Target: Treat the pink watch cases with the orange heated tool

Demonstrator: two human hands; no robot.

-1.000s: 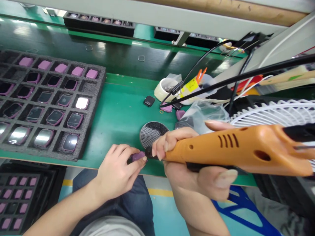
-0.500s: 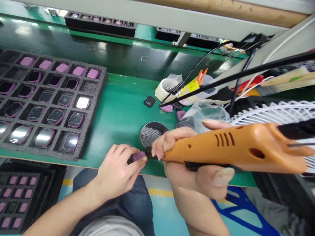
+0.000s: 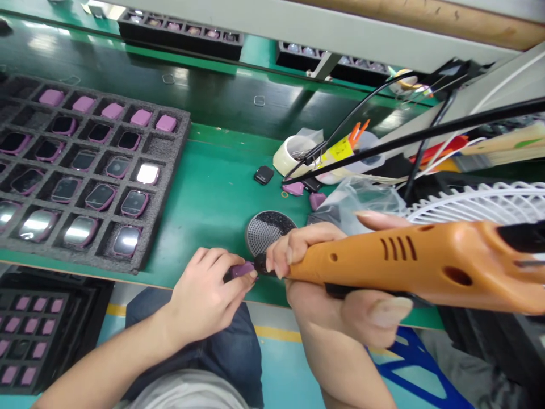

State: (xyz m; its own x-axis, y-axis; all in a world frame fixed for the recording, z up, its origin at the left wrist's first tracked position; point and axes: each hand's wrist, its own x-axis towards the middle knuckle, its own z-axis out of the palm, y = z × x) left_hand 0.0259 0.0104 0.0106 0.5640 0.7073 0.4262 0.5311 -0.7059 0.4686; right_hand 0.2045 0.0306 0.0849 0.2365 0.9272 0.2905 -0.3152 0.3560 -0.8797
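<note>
My left hand (image 3: 202, 289) pinches a small purple plastic part (image 3: 242, 270), probably a watch case, between thumb and fingers. My right hand (image 3: 323, 284) grips an orange electric screwdriver (image 3: 404, 261) around its body. The screwdriver's black nose (image 3: 260, 264) sits against the end of the purple part, so the contact point is hidden. To the left lies a grey foam tray (image 3: 179, 130) holding rows of purple-framed watches, some face up, with purple backs in the far row.
A round perforated black mat (image 3: 268, 233) lies just beyond my hands. Further back are a tape roll (image 3: 289, 156), a small black part (image 3: 264, 175), purple pieces (image 3: 293, 188), and a plastic bag (image 3: 361, 199). A white fan guard (image 3: 477, 204) stands right, a black tray (image 3: 38, 335) below left.
The whole view has shifted slightly, with the bench sliding right and down. My hands still hold the purple part and the screwdriver together as before.
</note>
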